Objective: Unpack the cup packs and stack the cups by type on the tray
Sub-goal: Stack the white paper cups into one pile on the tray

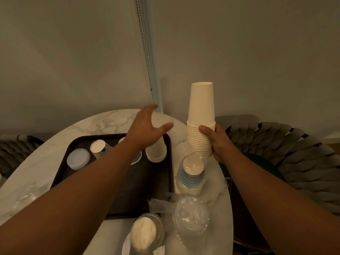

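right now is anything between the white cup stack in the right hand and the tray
Yes: the left hand hovers over the frosted cup stack at the tray's near-right corner, between the white cup stack and the open tray floor.

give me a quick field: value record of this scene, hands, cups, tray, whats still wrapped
right hand: right hand grips a stack of plain white paper cups, upside down, held above the table
left hand: left hand open, fingers spread, over the tall white stack on the tray
tray: dark tray on a marble table
on tray: white stack, patterned cup, lidded cup
still wrapped: blue-striped cup pack and two clear-wrapped packs right of and in front of the tray
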A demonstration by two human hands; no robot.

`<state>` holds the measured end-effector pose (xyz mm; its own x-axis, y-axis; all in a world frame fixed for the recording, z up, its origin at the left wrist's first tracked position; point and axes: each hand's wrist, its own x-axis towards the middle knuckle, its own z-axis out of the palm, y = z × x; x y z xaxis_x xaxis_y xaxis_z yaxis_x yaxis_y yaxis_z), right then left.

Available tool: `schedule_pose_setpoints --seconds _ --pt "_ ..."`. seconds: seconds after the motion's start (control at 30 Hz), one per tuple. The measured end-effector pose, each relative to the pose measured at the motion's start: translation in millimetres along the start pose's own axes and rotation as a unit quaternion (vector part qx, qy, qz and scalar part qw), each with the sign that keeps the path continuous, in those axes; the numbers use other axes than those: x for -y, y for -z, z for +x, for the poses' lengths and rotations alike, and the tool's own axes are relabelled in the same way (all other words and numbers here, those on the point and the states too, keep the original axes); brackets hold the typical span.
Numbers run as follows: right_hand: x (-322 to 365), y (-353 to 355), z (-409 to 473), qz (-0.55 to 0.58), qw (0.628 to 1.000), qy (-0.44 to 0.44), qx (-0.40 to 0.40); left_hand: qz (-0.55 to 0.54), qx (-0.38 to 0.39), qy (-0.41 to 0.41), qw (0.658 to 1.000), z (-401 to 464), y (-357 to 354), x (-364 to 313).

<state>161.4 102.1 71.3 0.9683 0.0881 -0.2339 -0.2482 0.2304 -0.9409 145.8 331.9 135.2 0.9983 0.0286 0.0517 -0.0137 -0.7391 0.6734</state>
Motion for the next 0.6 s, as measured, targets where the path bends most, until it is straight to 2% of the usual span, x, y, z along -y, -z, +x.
schedule_pose_setpoints --seconds 0.07,0.13,0.2,0.27,0.37,0.6 --pt "12.3 -2.0 1.1 -0.029 0.999 0.011 0.035 -0.102 -0.018 -0.024 0.994 10.7 11.9 -34.0" --pt "27.7 -6.2 0.7 -0.086 0.993 0.020 0.078 -0.208 0.027 -0.008 0.978 20.3 18.1 -63.1" --pt "42.9 -11.0 -0.9 -0.158 0.981 0.032 0.111 -0.274 0.051 0.017 0.960 25.1 18.5 -80.3" --pt "54.3 -16.1 -3.6 -0.218 0.967 0.046 0.127 -0.319 0.023 0.032 0.947 26.3 17.1 -85.7" --pt "61.0 -23.3 -7.1 -0.270 0.953 0.079 0.110 -0.358 -0.036 0.046 0.932 26.6 15.1 -88.7" --pt "52.4 -36.8 -13.9 -0.290 0.949 0.121 0.028 -0.324 -0.165 0.072 0.929 20.4 8.4 -98.6"
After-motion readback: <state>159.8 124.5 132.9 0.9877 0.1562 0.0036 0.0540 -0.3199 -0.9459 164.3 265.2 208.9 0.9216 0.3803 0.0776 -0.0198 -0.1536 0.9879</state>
